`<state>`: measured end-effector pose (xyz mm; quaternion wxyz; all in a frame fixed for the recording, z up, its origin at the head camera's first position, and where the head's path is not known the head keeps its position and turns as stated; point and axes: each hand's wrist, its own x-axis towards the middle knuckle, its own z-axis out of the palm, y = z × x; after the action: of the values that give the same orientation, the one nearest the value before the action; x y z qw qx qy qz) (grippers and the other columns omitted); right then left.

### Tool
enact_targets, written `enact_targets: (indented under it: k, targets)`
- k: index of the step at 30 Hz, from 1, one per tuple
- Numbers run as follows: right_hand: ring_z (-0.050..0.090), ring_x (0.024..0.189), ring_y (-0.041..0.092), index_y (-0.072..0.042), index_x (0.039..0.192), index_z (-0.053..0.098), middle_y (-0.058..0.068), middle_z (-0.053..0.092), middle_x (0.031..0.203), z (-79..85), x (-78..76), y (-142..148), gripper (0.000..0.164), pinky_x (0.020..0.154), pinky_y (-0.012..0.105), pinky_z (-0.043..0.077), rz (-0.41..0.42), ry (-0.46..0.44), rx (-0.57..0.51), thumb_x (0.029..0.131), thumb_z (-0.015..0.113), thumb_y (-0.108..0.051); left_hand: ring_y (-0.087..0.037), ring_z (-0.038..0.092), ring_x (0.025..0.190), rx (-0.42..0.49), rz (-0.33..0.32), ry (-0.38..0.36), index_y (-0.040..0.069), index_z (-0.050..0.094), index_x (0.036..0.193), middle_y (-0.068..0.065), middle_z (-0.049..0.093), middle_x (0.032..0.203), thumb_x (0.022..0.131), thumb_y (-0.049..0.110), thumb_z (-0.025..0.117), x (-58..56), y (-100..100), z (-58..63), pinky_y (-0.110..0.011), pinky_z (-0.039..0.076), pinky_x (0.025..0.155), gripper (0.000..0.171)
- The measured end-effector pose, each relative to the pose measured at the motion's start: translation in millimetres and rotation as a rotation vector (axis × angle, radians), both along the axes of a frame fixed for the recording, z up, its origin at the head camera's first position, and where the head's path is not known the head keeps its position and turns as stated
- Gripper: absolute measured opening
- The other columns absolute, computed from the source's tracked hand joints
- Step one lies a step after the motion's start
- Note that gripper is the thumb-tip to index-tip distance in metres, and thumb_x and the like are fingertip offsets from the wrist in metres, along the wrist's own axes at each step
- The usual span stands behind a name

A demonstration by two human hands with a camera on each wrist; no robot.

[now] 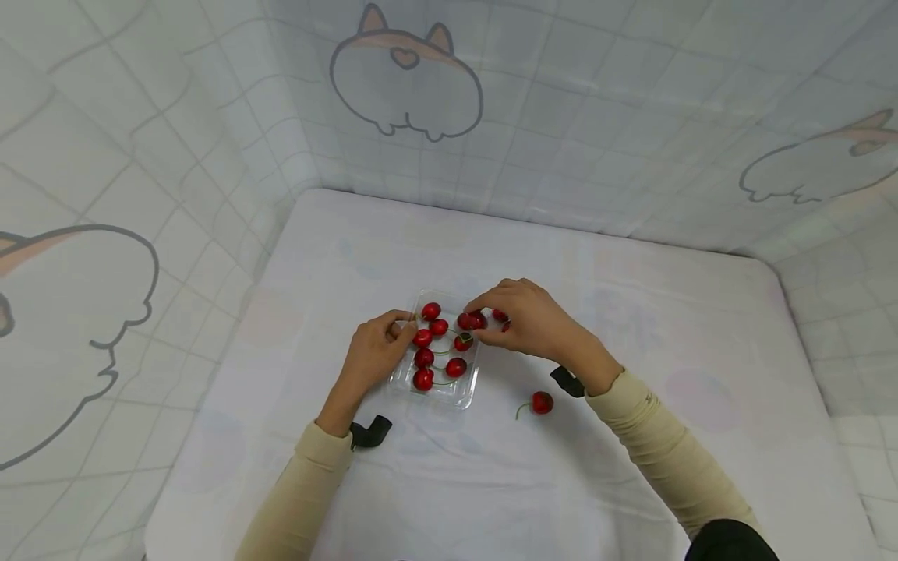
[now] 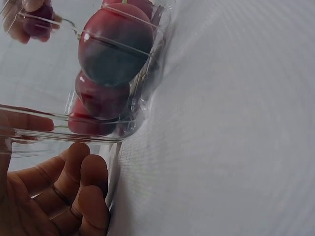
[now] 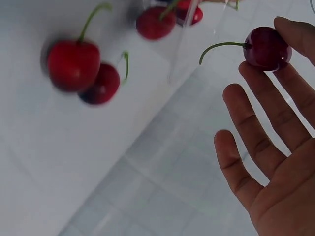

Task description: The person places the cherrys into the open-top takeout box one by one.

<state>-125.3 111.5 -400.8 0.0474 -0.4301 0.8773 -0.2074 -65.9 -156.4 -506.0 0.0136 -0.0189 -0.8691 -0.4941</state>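
Note:
A clear plastic container [image 1: 459,397] on the white-covered table holds several red cherries [image 1: 456,367] with green stems. At its left side, my left hand [image 1: 379,349] grips the wall with thumb and fingertips. In the left wrist view part of the left hand [image 2: 59,196] shows through the plastic, with curled fingers just outside. My right hand [image 1: 529,319] is over the container's right edge. Between its thumb and fingertips it pinches a dark red cherry [image 3: 267,48], whose curved stem points away from the palm; the other fingers are spread.
One loose cherry [image 1: 542,403] lies on the table [image 1: 449,483] to the right of the container, near the right wrist. Other cherries beyond the right hand are partly hidden by it in the head view. Tile-patterned curtains [image 1: 596,140] with cartoon animals stand behind and beside the table.

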Motion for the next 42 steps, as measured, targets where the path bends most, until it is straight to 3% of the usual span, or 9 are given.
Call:
enact_targets:
  k: [5,18,29,42]
  targets:
    - [0.062,0.102,0.017,-0.02,0.115,0.076,-0.013,0.071,0.107,-14.6,-0.8,-16,0.031,0.103,0.045,0.037,0.044,-0.026,0.0,0.087,0.081,-0.033,-0.019,0.053,0.059,0.0,-0.007,-0.004,0.01,0.072,0.113,-0.001,0.061,0.072,0.099,0.028,0.06,-0.3,-1,-1.8,-0.036,0.043,0.052,0.025]
    - [0.059,0.1,0.016,-0.022,0.114,0.075,-0.012,0.071,0.106,-40.4,1.0,-40,0.032,0.11,0.046,0.03,0.071,-0.071,0.02,0.085,0.082,-0.033,-0.019,0.052,0.058,-0.007,-0.01,-0.032,0.01,0.072,0.114,-0.001,0.061,0.072,0.099,0.028,0.06,-1.8,-1,-2.6,-0.034,0.042,0.05,0.026]
    - [0.058,0.103,0.013,-0.027,0.109,0.075,-0.016,0.07,0.098,-53.6,2.6,-50,0.027,0.113,0.049,0.025,0.101,0.027,0.119,0.084,0.083,-0.036,-0.018,0.053,0.058,0.009,-0.012,-0.023,0.011,0.072,0.113,0.0,0.062,0.071,0.099,0.027,0.061,0.7,-2,-2.4,-0.034,0.041,0.049,0.025]
    - [0.053,0.11,0.017,-0.031,0.112,0.075,-0.014,0.072,0.109,-57.4,8.9,-57,0.036,0.114,0.054,0.02,0.135,0.12,0.239,0.081,0.083,-0.046,-0.017,0.052,0.055,0.001,-0.016,-0.015,0.012,0.072,0.113,0.002,0.061,0.07,0.099,0.031,0.059,-1.1,-2,-5.5,-0.032,0.04,0.048,0.026]
